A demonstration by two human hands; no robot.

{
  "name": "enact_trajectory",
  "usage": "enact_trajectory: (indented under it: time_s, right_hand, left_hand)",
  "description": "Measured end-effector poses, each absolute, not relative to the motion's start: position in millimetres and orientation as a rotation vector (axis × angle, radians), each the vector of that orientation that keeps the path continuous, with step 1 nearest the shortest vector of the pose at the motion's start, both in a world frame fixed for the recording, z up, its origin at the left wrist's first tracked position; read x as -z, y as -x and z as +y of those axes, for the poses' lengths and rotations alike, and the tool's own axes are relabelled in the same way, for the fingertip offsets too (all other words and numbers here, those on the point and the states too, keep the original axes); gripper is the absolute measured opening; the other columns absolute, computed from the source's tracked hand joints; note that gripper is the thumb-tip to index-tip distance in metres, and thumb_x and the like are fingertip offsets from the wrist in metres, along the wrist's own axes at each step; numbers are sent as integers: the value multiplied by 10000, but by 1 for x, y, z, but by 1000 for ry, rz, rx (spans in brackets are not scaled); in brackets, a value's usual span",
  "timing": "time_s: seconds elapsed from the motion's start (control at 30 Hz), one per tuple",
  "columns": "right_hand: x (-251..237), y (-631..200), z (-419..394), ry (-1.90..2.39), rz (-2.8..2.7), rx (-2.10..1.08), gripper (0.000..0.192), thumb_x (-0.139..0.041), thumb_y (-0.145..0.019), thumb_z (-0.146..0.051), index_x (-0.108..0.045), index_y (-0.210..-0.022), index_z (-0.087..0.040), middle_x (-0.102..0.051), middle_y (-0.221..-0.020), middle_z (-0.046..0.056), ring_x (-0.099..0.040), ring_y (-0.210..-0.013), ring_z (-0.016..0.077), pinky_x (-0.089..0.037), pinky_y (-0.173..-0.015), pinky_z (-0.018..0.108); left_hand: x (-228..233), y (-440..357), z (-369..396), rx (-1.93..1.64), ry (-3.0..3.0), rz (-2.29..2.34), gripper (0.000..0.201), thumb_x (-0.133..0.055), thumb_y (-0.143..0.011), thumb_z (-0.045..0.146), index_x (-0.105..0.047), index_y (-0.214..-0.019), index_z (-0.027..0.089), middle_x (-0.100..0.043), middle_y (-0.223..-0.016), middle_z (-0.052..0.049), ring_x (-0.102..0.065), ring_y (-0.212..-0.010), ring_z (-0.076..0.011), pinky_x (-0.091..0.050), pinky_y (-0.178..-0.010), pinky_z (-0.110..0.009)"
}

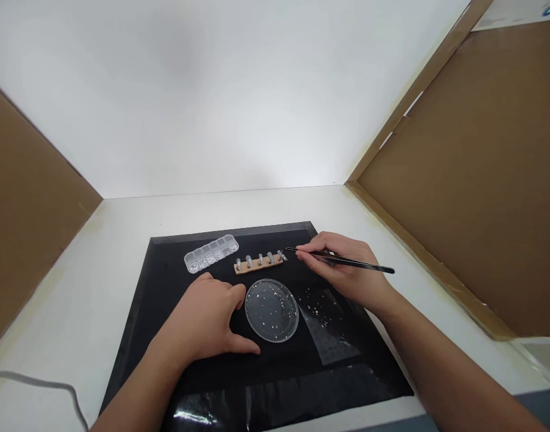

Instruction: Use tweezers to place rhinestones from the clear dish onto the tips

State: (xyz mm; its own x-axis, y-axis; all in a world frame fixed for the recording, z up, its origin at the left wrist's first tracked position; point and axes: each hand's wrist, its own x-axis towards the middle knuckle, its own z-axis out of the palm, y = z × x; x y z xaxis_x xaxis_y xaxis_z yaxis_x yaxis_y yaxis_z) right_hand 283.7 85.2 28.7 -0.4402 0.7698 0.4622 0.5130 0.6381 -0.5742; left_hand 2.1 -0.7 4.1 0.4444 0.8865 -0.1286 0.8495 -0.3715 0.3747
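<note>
My right hand (340, 261) pinches black tweezers (351, 261), their tips pointing left at the right end of a narrow tan strip (257, 264). On that strip stand several silvery nail tips (249, 261) in a row. Whether the tweezers' tips grip anything is too small to tell. My left hand (209, 318) rests on the black mat with thumb and fingers apart, holding nothing. Just right of it lies a round clear dish (272, 311) scattered with tiny shiny bits.
Behind the left hand lies a clear compartment box (211, 254) with small bits in some cells. A clear plastic sheet (331, 327) with loose specks is right of the dish. Cardboard panels (464, 180) flank the white table. A grey cable (41, 379) runs at lower left.
</note>
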Motion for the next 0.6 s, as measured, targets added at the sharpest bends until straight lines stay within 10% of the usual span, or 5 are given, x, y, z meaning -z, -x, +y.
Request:
enact_trajectory:
  time_s: [0.6]
  right_hand:
    - [-34, -290, 86, 976, -2136, -433, 107, -742, -990, -368, -776, -976, -268, -751, -875, 28, -674, -711, 178, -523, -633, 333]
  left_hand:
    - [-4, -2, -2, -146, -2303, 1475, 607, -883, -667, 733, -607, -889, 240, -731, -823, 8, -672, -785, -265, -412, -803, -415]
